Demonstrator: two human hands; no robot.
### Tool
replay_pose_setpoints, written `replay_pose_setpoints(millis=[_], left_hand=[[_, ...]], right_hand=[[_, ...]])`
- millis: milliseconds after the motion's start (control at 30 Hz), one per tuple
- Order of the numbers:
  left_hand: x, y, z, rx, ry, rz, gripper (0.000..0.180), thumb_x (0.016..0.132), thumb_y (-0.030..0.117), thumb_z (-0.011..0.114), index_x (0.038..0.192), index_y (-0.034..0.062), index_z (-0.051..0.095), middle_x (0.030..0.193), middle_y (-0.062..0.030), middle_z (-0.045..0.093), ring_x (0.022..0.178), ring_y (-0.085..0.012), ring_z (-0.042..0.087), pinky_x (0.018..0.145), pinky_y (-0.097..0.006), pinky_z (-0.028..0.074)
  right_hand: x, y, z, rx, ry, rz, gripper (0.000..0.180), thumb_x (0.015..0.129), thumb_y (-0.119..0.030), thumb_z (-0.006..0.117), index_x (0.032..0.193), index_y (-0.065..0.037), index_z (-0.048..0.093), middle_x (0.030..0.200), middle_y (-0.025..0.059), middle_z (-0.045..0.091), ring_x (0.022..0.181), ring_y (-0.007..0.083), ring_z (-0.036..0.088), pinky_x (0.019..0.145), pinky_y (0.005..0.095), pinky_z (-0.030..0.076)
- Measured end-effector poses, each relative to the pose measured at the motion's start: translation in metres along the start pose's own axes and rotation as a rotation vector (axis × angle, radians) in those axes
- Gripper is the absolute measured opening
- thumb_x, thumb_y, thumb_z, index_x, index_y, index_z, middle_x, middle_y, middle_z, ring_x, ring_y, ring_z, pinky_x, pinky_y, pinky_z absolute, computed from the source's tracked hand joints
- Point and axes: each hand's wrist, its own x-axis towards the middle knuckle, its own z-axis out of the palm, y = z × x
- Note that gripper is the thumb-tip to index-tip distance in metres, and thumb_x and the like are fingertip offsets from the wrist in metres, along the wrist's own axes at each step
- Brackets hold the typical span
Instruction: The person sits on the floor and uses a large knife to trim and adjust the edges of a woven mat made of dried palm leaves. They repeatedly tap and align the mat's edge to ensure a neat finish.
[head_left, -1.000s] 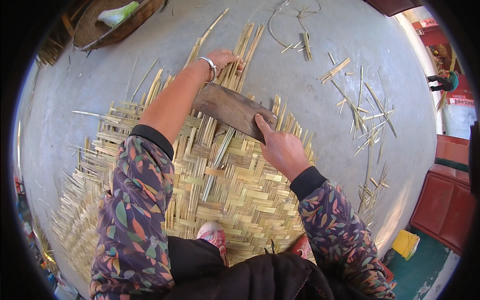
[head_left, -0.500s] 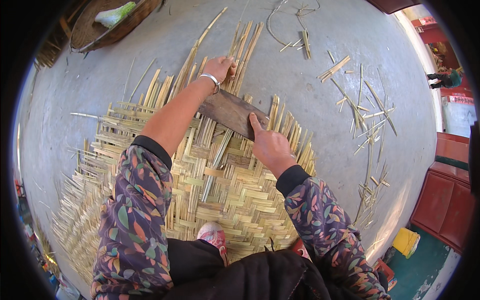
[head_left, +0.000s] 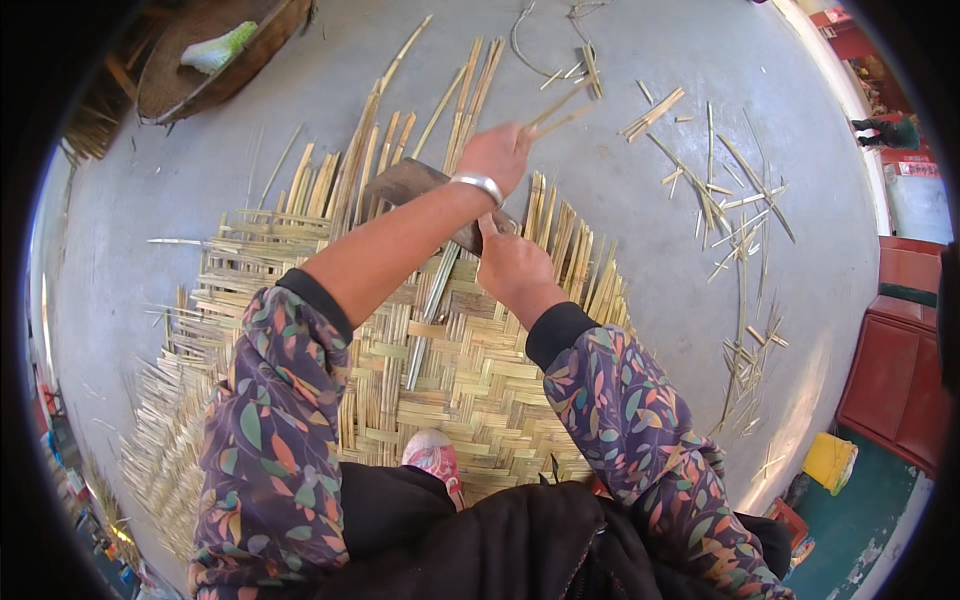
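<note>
Bamboo mat [head_left: 470, 380] lies under you; your left hand [head_left: 497, 155] has lifted off the wooden block [head_left: 405, 182] and now pinches a strip [head_left: 556, 110] closed, while your right hand [head_left: 512, 268] still grips the block's near end, so a new strip goes in.

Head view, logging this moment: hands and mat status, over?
Left hand pinching thin bamboo strips. Right hand on dark flat tool over the woven mat. Loose offcuts on floor, apart from the mat.
</note>
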Motion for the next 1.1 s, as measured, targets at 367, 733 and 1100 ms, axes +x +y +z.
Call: replay_pose_setpoints(millis=[367,733,1100], left_hand=[[0.072,-0.116,-0.11,0.275,-0.062,-0.169,0.066,0.088,0.057,0.056,0.127,0.004,0.06,0.135,-0.0207,0.056,0.128,-0.0366,0.051,0.105,-0.043,0.042],[0.012,-0.107,-0.094,0.445,-0.136,-0.371,0.046,0.081,0.036,0.07,0.114,0.004,0.068,0.118,-0.0183,0.067,0.109,-0.0343,0.065,0.092,-0.041,0.052],[0.035,-0.142,-0.078,-0.008,-0.225,-0.427,0.041,0.075,0.03,0.079,0.096,-0.0047,0.071,0.087,-0.0152,0.072,0.08,-0.0256,0.071,0.066,-0.036,0.055]], right_hand=[[-0.094,0.02,0.0,-0.136,-0.028,-0.191,0.06,0.082,-0.012,0.051,0.142,-0.009,0.043,0.071,0.0159,0.068,0.065,0.0349,0.068,0.057,0.0468,0.052],[-0.101,0.002,0.014,-0.136,-0.069,-0.305,0.066,0.08,-0.012,0.054,0.145,-0.013,0.041,0.066,0.0122,0.067,0.058,0.0306,0.066,0.053,0.0438,0.051],[-0.07,-0.015,-0.008,-0.195,-0.007,-0.323,0.064,0.08,-0.012,0.055,0.143,-0.012,0.042,0.066,0.0135,0.067,0.057,0.032,0.065,0.052,0.0451,0.051]])
